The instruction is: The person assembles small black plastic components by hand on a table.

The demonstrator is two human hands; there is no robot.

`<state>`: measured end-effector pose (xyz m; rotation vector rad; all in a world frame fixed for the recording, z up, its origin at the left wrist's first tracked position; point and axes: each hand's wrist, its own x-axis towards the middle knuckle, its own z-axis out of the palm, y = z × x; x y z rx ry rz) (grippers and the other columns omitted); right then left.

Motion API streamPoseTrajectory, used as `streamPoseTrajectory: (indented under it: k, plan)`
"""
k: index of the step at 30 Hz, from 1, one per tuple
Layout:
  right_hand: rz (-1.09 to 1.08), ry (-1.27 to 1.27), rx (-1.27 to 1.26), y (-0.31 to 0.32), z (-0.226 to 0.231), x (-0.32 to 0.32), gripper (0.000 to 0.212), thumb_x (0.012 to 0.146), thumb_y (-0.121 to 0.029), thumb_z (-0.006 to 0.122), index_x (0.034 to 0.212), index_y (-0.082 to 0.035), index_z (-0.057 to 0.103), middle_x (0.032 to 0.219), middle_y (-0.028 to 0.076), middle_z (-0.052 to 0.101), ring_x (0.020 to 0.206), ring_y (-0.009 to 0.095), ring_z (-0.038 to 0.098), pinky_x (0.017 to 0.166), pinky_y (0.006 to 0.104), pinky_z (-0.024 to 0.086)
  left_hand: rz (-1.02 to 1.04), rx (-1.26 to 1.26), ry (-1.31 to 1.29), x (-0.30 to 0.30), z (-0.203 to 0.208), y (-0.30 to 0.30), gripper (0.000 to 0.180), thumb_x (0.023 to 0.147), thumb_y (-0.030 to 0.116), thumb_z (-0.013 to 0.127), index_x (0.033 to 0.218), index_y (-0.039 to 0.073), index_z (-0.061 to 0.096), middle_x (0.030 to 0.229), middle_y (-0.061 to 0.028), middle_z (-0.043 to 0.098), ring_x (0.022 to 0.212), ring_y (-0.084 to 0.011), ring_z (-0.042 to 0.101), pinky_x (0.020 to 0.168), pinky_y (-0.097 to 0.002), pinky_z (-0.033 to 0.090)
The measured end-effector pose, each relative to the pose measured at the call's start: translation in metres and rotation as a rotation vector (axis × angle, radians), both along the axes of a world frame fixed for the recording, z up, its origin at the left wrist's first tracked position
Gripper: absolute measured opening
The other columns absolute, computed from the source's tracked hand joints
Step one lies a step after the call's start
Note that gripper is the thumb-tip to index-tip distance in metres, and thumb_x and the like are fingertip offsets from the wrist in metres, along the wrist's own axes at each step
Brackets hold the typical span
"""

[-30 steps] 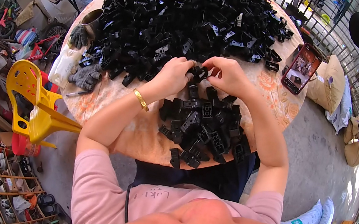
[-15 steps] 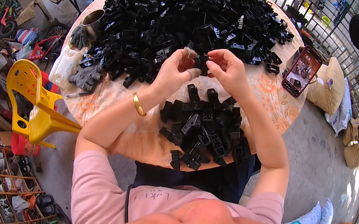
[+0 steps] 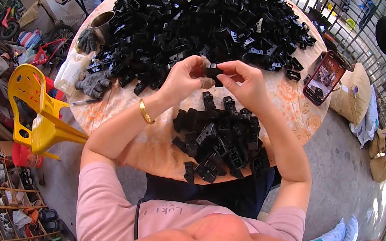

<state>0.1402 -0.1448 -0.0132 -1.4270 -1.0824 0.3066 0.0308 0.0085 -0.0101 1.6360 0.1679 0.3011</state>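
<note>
Between my two hands, over the middle of the table, is a small black plastic part (image 3: pixel 213 73). My left hand (image 3: pixel 189 79) pinches it from the left, with a pale wrapping on some fingertips. From the other side my right hand (image 3: pixel 243 83) grips it with thumb and forefinger. Its finer shape is hidden by my fingers. Just beyond lies a large heap of similar black plastic parts (image 3: pixel 196 12). Nearer to me, between my forearms, sits a smaller pile of black parts (image 3: pixel 221 138).
The round table has a flowered orange cloth (image 3: pixel 284 98). A phone (image 3: pixel 325 77) stands tilted at its right. Along the left rim are a metal cup (image 3: pixel 102 20), dark gloves (image 3: pixel 94 83) and a white container (image 3: pixel 73 71). A yellow chair (image 3: pixel 38 132) stands left of the table.
My hands have drawn slightly nearer to me, and the right fingers have shifted on the black part, which now shows more between them. The piles look unchanged.
</note>
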Motion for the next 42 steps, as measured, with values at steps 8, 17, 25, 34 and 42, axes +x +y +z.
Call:
streamPoseTrajectory:
  k: [8,17,25,34,42]
  plan:
    - [-0.242,-0.484,0.139,0.004,0.002,-0.011,0.023,0.071,-0.003,0.069,0.093,-0.001,0.063,0.086,0.010,0.063,0.080,0.022,0.061,0.067,0.0296,0.052,-0.051,-0.387,-0.046,-0.006,-0.005,-0.013,0.026,0.082,0.003,0.061,0.107,0.000,0.056,0.096,-0.0028,0.060,0.088,-0.0106,0.057,0.083,-0.0252,0.047]
    - [-0.150,-0.521,0.134,0.008,-0.004,-0.009,0.037,0.066,-0.007,0.074,0.101,-0.004,0.062,0.106,0.011,0.057,0.094,0.026,0.056,0.078,0.0308,0.048,-0.094,-0.527,-0.106,-0.009,-0.013,-0.008,0.022,0.084,0.005,0.059,0.106,0.002,0.057,0.097,-0.0022,0.059,0.087,-0.0098,0.058,0.080,-0.0239,0.048]
    - [-0.159,-0.052,-0.015,0.001,-0.019,0.055,0.039,0.079,-0.008,0.065,0.116,-0.003,0.054,0.101,0.009,0.061,0.091,0.017,0.058,0.078,0.0287,0.048,-0.199,0.689,-0.216,-0.028,0.030,-0.028,0.054,0.076,0.008,0.068,0.123,0.002,0.043,0.101,-0.0108,0.061,0.081,-0.0196,0.062,0.074,-0.0267,0.048]
    - [-0.470,-0.893,-0.199,0.012,-0.034,0.062,0.028,0.073,-0.010,0.065,0.099,-0.005,0.058,0.099,0.009,0.057,0.092,0.028,0.055,0.076,0.0353,0.047,-0.274,0.890,-0.337,-0.032,0.027,-0.021,0.038,0.074,0.029,0.069,0.102,0.005,0.060,0.080,-0.0097,0.055,0.083,-0.0272,0.053,0.076,-0.0355,0.044]
    - [-0.541,-0.875,-0.072,0.012,-0.033,0.067,0.024,0.073,-0.005,0.061,0.097,-0.002,0.061,0.091,0.010,0.058,0.079,0.025,0.059,0.070,0.0324,0.049,0.241,1.323,0.206,-0.024,0.005,0.025,0.025,0.074,0.014,0.065,0.096,0.002,0.060,0.090,-0.0132,0.057,0.087,-0.0298,0.054,0.079,-0.0371,0.044]
